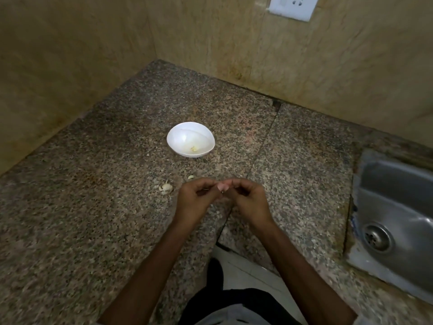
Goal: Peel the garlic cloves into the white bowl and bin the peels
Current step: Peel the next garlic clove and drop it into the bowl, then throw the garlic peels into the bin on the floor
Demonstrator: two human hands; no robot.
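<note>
A white bowl stands on the granite counter with a small yellowish piece of garlic inside. In front of it my left hand and my right hand meet above the counter, fingertips curled together and pinching a small pinkish garlic clove between them. A cluster of garlic cloves lies on the counter left of my left hand. One loose clove or peel lies just beyond my left hand's fingers.
A steel sink with a drain is set into the counter at the right. Tan tiled walls close the corner behind the bowl, with a white socket high up. The counter's front edge runs near my body.
</note>
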